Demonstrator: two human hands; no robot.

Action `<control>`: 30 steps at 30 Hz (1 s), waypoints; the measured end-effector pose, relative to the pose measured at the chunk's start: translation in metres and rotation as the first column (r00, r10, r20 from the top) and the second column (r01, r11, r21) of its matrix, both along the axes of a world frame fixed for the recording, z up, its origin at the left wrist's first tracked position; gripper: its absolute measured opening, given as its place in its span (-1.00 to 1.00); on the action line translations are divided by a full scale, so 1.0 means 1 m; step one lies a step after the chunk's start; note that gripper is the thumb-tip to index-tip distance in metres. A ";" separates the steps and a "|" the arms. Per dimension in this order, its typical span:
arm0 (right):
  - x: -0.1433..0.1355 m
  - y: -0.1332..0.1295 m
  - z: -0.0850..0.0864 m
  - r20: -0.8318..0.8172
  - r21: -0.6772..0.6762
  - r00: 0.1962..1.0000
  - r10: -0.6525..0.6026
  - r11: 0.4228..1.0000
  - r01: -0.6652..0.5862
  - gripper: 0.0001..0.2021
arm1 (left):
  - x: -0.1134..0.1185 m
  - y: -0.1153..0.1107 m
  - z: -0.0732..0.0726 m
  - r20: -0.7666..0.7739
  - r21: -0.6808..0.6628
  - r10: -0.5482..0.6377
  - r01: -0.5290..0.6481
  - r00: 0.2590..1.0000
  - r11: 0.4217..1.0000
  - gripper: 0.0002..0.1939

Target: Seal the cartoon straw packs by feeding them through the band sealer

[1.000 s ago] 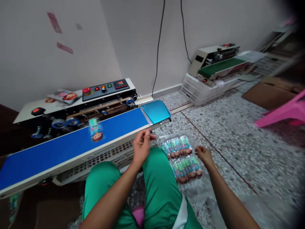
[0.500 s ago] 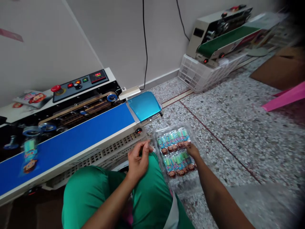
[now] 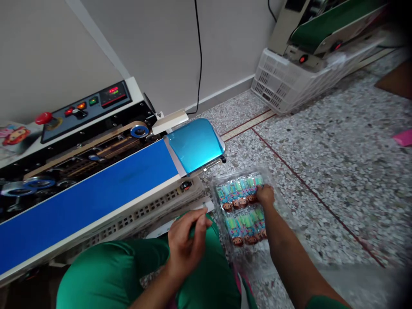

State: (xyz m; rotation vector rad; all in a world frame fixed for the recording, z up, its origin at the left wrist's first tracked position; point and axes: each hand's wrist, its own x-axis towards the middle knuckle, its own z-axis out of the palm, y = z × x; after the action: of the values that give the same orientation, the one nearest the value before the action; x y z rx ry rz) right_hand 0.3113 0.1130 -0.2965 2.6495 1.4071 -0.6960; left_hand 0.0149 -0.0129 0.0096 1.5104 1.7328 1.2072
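Note:
My left hand (image 3: 188, 240) hovers over my knee, its thumb and fingers pinched together with nothing visible in them. Down to the right, my right hand (image 3: 266, 195) is at the right end of the upper row in a clear plastic tray (image 3: 254, 264) on the floor. Its fingers are closed at the edge of a small printed packet (image 3: 252, 198); the fingertips are partly hidden. Two rows of these doll-printed packets lie in the tray, and my forearm covers the end of the lower row (image 3: 247, 225).
A band sealing machine with a blue conveyor belt (image 3: 128, 176) runs along my left, ending in a blue plate (image 3: 198, 143). Its control panel (image 3: 85, 111) is lit. Behind, a white crate (image 3: 283, 83) holds up a machine with a green belt (image 3: 334, 25). A black cable (image 3: 200, 56) hangs down the wall.
My view has shifted, and the packet on the blue belt has left the picture. My right hand has moved up toward the tray's upper right; my left hand stays pinched above my knee.

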 end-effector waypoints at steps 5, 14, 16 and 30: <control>-0.004 0.002 -0.002 0.006 -0.006 0.999 -0.053 0.999 0.053 -0.52 | 0.002 0.007 -0.002 -0.011 0.036 -0.044 0.044 0.999 0.998 -0.72; 0.002 0.009 -0.005 -0.025 -0.120 0.999 -0.041 0.992 0.037 -0.36 | 0.004 0.008 -0.006 -0.025 0.030 -0.080 0.081 0.996 0.996 -0.68; 0.002 0.007 -0.004 -0.012 -0.121 1.000 -0.021 0.992 0.019 -0.37 | 0.004 0.008 -0.005 -0.034 0.034 -0.078 0.079 0.996 0.996 -0.68; -0.039 -0.013 -0.012 -0.008 0.043 0.994 0.111 0.993 -0.110 -0.26 | 0.003 0.009 -0.006 -0.078 0.084 -0.146 0.153 0.986 0.985 -0.71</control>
State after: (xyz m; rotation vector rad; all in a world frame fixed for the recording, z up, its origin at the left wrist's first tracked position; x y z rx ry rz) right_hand 0.2723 0.1000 -0.3088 2.5784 1.5747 -0.6765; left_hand 0.0175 -0.0036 0.0038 1.7235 1.5960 1.1805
